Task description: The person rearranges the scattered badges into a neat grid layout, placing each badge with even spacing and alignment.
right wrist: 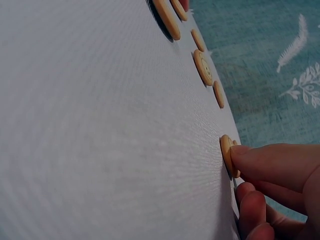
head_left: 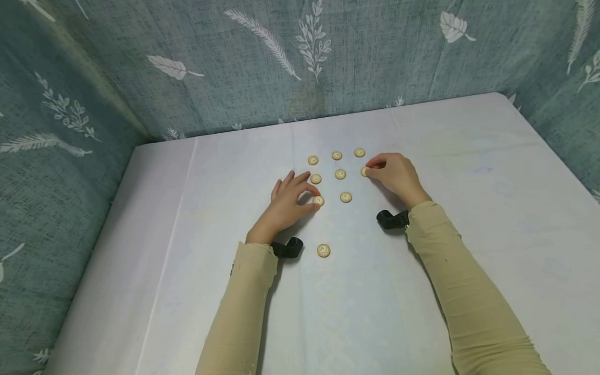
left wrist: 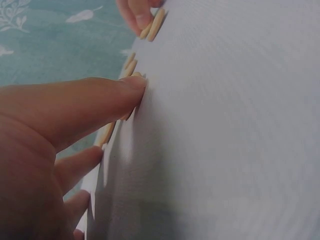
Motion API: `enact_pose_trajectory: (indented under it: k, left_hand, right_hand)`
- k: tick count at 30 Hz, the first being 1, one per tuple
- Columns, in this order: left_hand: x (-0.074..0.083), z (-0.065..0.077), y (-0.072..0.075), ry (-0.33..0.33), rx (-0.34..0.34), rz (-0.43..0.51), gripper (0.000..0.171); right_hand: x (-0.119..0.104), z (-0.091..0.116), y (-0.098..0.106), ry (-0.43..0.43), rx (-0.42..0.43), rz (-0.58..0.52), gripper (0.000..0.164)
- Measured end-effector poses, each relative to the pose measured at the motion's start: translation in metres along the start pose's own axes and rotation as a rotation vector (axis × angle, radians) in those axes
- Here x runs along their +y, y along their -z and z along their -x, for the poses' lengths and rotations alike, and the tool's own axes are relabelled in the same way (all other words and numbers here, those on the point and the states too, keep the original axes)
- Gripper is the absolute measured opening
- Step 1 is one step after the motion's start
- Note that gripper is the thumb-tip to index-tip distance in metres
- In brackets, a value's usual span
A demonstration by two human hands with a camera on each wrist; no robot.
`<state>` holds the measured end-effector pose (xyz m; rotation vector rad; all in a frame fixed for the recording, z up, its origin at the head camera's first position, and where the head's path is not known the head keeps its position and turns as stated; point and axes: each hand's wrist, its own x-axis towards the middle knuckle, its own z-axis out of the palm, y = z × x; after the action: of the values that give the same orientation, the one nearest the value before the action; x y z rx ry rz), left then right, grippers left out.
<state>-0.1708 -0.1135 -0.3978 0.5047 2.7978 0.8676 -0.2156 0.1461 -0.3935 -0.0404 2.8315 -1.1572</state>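
Observation:
Several round, pale wooden buttons lie flat on the white tabletop in rough rows. My left hand (head_left: 287, 207) pinches the left button of the nearest row (head_left: 319, 201) between thumb and forefinger, its other fingers spread out behind. On the right, my right hand (head_left: 396, 176) has thumb and fingertips around the edge of the right button in the middle row (head_left: 364, 171). The right wrist view shows that button (right wrist: 226, 154) at the thumb tip, low against the cloth. Beside the left hand's button lies another button (head_left: 346, 197).
The back row holds three buttons, the middle one (head_left: 337, 155) among them. A single button (head_left: 323, 250) lies nearer, between the forearms. Black wrist devices (head_left: 289, 248) sit at both sleeves. A leaf-patterned green curtain (head_left: 244, 78) borders the white table (head_left: 211, 208).

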Motion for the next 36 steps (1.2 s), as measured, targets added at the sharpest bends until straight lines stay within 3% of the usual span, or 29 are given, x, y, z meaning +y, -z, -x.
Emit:
enact_pose_trajectory:
  k: [36]
  left_hand:
    - [0.0017, 0.0014, 0.0003, -0.007, 0.000, 0.011, 0.018]
  right_hand:
    - [0.0018, 0.0008, 0.0014, 0.010, -0.016, 0.005, 0.027]
